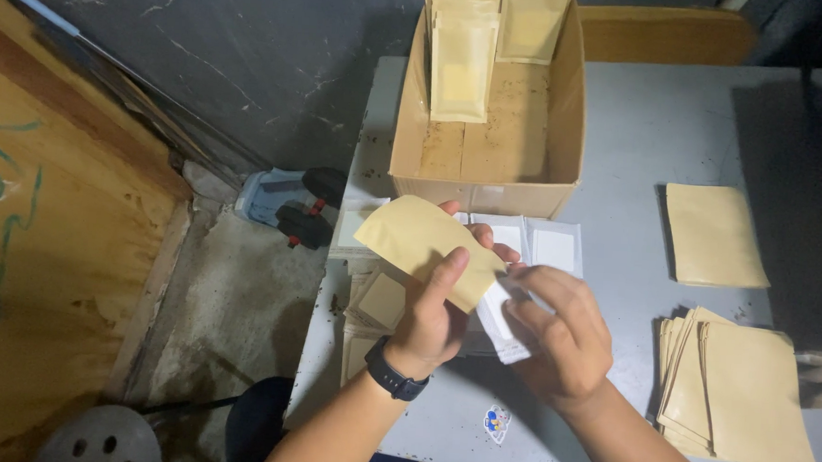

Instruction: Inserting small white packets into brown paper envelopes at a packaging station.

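Kraft pouch in left hand grip; right hand pinches white sachet at pouch edge

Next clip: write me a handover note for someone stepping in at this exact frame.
Left hand holds a tan pouch by its edge. Right hand pinches a white packet at the pouch's mouth; packet not yet inside.
Cardboard box holds a few upright pouches.
More white packets lie before the box; pouch stack lies right on the grey table.
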